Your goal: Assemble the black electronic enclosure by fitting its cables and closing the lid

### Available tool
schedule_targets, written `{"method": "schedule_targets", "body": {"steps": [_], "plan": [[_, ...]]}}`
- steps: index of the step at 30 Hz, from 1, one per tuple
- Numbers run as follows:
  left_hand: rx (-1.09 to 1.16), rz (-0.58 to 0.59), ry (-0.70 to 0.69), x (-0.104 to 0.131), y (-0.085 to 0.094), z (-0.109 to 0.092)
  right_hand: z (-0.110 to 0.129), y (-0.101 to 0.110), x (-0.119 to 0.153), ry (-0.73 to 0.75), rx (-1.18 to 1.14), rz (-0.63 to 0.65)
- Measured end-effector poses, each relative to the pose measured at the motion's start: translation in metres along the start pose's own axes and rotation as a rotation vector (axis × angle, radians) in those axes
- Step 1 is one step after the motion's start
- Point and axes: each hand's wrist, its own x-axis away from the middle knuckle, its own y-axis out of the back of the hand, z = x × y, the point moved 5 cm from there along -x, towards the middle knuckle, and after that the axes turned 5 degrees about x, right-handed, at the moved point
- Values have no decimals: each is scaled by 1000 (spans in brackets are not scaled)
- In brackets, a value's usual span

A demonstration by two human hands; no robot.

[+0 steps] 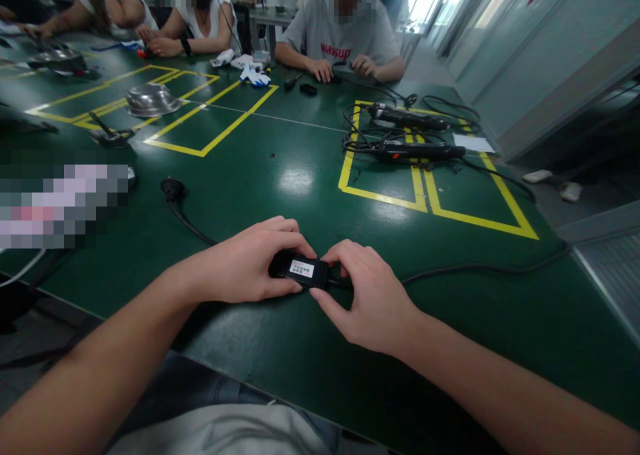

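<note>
A small black inline power-cord box (pixel 303 269) with a white printed label lies between my hands, low over the green table. My left hand (pixel 265 258) is closed round its left part, thumb below and fingers above. At the box's right end, my right hand (pixel 367 295) pinches with thumb and fingertips, where the cord comes out. The black cord (pixel 465 270) runs off to the right across the tabletop. Another length leads left from behind my left hand to a black plug (pixel 173 188) resting on the table.
Two black electric screwdrivers (pixel 415 150) with tangled leads lie at the right, over yellow tape outlines (pixel 380 200). Metal bowl-like parts (pixel 150 100) and gloves (pixel 255 75) are farther back. Across the table sits a person in a grey shirt (pixel 345 42), hands on a cord; others sit left.
</note>
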Motion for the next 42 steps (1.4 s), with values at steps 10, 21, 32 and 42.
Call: {"method": "schedule_targets", "body": {"steps": [10, 21, 32, 42], "plan": [[-16, -2, -12, -1, -2, -5, 0, 0, 1, 17, 32, -5], [-19, 5, -4, 0, -2, -5, -1, -1, 1, 2, 42, 15], [1, 16, 19, 0, -2, -3, -1, -4, 1, 10, 64, 18], [-11, 6, 23, 0, -2, -2, 0, -4, 1, 19, 74, 6]]}}
